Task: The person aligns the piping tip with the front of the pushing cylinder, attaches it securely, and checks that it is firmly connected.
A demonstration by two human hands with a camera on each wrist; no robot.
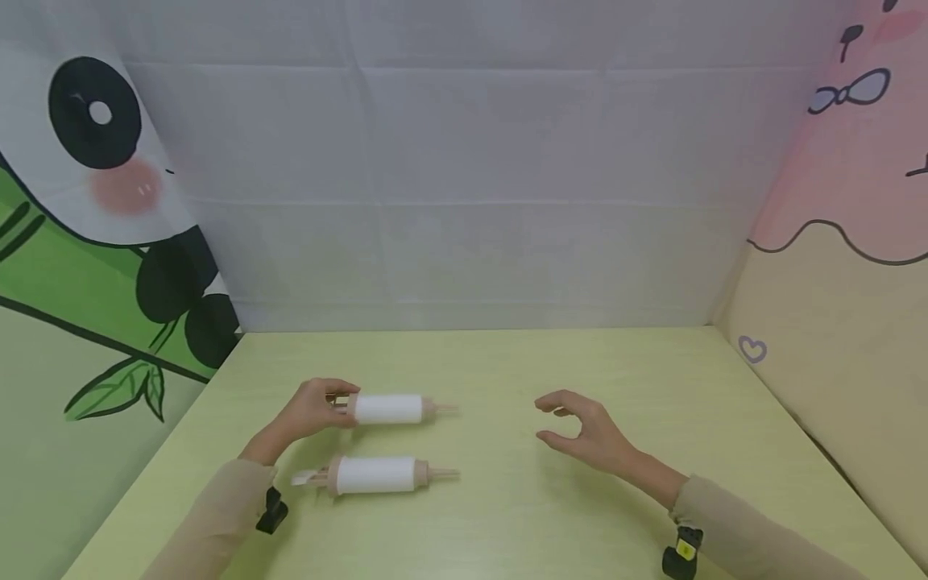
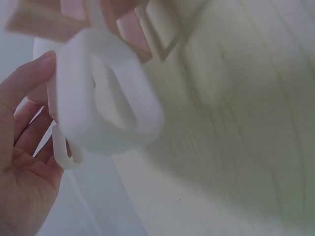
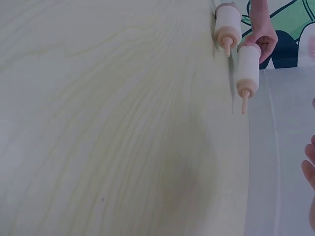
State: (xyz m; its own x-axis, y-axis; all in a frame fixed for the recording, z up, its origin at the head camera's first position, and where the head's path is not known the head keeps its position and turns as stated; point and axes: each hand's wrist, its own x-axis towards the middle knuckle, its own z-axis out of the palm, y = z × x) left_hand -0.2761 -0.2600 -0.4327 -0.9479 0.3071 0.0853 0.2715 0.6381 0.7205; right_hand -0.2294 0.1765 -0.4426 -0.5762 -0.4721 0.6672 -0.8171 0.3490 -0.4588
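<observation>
My left hand holds the pink left end of the farther white cylinder, thumb and fingers around that end. A thin pink tip points right from it. Nearer to me lies a matching white cylinder with pink ends and a white loop handle on its left. In the left wrist view that loop handle looms large before the left hand, and a smaller white loop shows by the fingers. My right hand hovers empty at the right, fingers curved loosely and apart from the thumb.
The pale yellow wood-grain table spreads under both hands. A grey-white cloth hangs behind its far edge. Panels with cartoon drawings stand on the left and right.
</observation>
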